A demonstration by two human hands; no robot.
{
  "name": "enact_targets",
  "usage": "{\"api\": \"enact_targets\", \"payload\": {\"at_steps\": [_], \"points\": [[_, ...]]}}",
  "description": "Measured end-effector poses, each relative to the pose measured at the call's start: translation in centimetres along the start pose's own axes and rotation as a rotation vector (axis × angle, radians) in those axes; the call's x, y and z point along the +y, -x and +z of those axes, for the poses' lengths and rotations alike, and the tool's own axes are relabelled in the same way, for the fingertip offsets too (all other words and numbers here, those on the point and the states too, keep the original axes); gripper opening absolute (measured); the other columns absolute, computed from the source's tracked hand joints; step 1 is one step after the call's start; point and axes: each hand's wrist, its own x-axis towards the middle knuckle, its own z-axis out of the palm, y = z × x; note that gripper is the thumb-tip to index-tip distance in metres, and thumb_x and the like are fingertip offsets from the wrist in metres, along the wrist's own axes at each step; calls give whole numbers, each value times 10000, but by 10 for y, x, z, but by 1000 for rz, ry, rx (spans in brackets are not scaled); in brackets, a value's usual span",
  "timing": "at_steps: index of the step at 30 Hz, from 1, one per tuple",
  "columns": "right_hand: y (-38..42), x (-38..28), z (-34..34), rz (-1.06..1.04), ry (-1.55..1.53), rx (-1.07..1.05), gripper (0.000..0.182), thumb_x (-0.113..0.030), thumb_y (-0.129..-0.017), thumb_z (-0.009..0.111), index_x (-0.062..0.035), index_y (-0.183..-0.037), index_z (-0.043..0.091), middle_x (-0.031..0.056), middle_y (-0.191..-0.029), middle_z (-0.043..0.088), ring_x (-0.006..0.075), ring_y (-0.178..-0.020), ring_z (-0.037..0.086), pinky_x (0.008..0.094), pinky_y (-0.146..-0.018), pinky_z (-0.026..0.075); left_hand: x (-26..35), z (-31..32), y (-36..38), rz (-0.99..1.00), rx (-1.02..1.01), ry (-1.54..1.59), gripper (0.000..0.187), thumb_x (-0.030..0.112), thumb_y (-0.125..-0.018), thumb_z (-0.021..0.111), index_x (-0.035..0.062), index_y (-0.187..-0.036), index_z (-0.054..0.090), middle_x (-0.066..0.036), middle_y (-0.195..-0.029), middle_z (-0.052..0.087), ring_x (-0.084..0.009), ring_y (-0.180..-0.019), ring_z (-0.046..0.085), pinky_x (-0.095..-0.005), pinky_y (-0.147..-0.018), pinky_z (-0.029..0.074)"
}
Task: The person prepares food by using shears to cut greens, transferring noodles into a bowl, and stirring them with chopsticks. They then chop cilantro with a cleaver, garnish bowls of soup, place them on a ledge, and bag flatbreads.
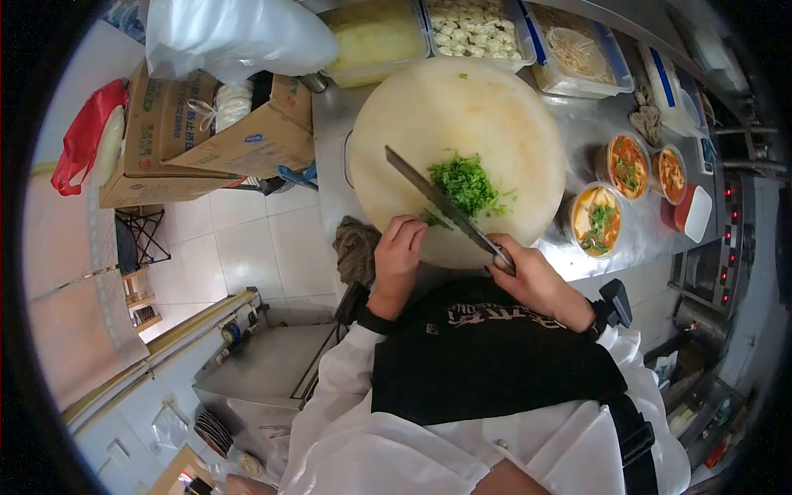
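Observation:
My right hand (532,280) is closed round the handle of a kitchen knife (425,188), whose long blade slants up and left over the round cutting board (388,107). Beyond the blade lies a heap of finely chopped green herbs (466,183). At the board's near edge, my left hand (398,257) has its fingers curled together, their tips beside a small strip of greens (436,219) on the near side of the blade. Whether those fingers pinch any of it is hidden.
Right of the board stand lidless tubs of food, one a soup tub with herbs on top (596,219). Bins of ingredients (474,33) line the back. A crumpled cloth (356,250) hangs at the counter's near-left edge, and a cardboard box (223,148) stands at left.

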Motion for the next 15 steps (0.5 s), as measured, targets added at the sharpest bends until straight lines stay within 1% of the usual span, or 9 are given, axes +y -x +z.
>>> {"api": "enact_targets", "payload": {"at_steps": [2, 5, 6, 8, 9, 11, 12, 14, 15], "points": [[5, -1, 1, -149, 32, -33, 365, -74, -770, 568, -27, -1106, 432, 232, -808, 554, 379, -758, 564, 404, -635, 446, 0, -5, 0, 81, -17, -131, 65, 9, -731, 580, 15, -796, 579, -96, -837, 558, -266, -752, 559, -311, -674, 459], [-5, 19, 12, -205, 56, 3, 357, -70, -773, 568, -25, -1100, 433, 207, -763, 546, 353, -681, 557, 381, -611, 441, -2, -4, 1, 42, -20, -101, 58, 10, -743, 577, 19, -800, 586, -96, -835, 564, -264, -748, 566, -306, -683, 460], [-7, 19, 10, -209, 59, 2, 357, -70, -773, 568, -25, -1100, 433, 207, -763, 546, 353, -681, 557, 381, -611, 441, -1, -4, -1, 43, -14, -101, 58, 10, -743, 577, 19, -800, 586, -96, -835, 564, -264, -748, 566, -306, -683, 460], [-7, 16, 7, 19, -99, -2, 347, -67, -778, 562, -18, -1095, 430, 185, -722, 524, 312, -606, 514, 355, -591, 429, 3, -7, -1, 31, -14, -12, 68, 3, -743, 574, 22, -807, 589, -100, -820, 566, -258, -754, 569, -305, -685, 460], [-6, 15, 5, 16, -98, -4, 347, -67, -778, 562, -18, -1095, 430, 185, -722, 524, 312, -606, 514, 355, -591, 429, 3, -7, -1, 31, -11, -14, 68, 3, -743, 574, 22, -807, 589, -100, -820, 566, -258, -754, 569, -305, -685, 460], [-3, 16, 1, 96, -234, 9, 347, -64, -781, 558, -14, -1095, 419, 138, -648, 464, 242, -555, 461, 329, -563, 413, 2, -7, 0, -59, 37, 84, 89, -8, -741, 574, 22, -822, 595, -98, -824, 572, -253, -742, 570, -302, -678, 459], [-1, 13, 0, 93, -234, 9, 347, -64, -781, 558, -14, -1095, 419, 138, -648, 464, 242, -555, 461, 329, -563, 413, 0, -8, 0, -58, 38, 82, 89, -8, -741, 574, 22, -822, 595, -98, -824, 572, -253, -742, 570, -302, -678, 459], [4, 5, 0, 9, -124, -38, 354, -65, -784, 553, -8, -1099, 401, 102, -603, 412, 193, -564, 477, 326, -558, 411, -3, -9, 1, -87, 39, 68, 110, -22, -741, 571, 25, -837, 598, -95, -834, 576, -247, -758, 570, -300, -687, 456], [1, 10, 4, 8, -125, -39, 354, -65, -784, 553, -8, -1099, 401, 102, -603, 412, 193, -564, 477, 326, -558, 411, -2, -9, 1, -87, 39, 67, 110, -22, -741, 571, 25, -837, 598, -95, -834, 576, -247, -758, 570, -300, -687, 456]]}}
